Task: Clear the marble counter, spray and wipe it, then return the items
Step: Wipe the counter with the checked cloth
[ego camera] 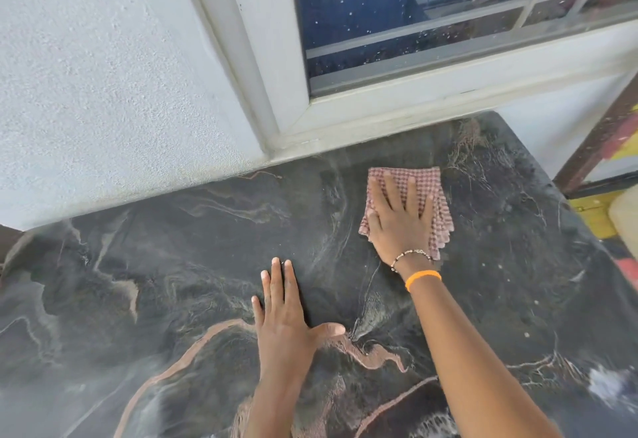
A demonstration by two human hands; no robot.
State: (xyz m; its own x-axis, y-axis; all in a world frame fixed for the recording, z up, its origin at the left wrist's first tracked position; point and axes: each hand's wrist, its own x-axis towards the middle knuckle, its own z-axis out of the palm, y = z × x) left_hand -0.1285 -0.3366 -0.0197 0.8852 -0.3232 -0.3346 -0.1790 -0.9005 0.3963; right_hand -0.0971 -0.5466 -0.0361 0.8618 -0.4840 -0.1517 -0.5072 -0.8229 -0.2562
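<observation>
Dark veined marble surface (172, 265) meets a rough white wall (86, 75) and window (414, 6). The right hand (400, 223) presses a checked cloth (424, 182) flat with spread fingers. The left hand (286, 317) lies flat and open on the stone.

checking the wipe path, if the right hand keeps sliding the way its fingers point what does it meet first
The right hand lies flat on the checked cloth, fingers aimed at the back of the marble counter. Beyond a short strip of bare marble, it would probably meet the white window sill first, though depth is hard to judge.

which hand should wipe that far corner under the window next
Right. The right hand already presses the checked cloth flat near that corner; the left hand lies bare on the marble counter, farther back.
</observation>
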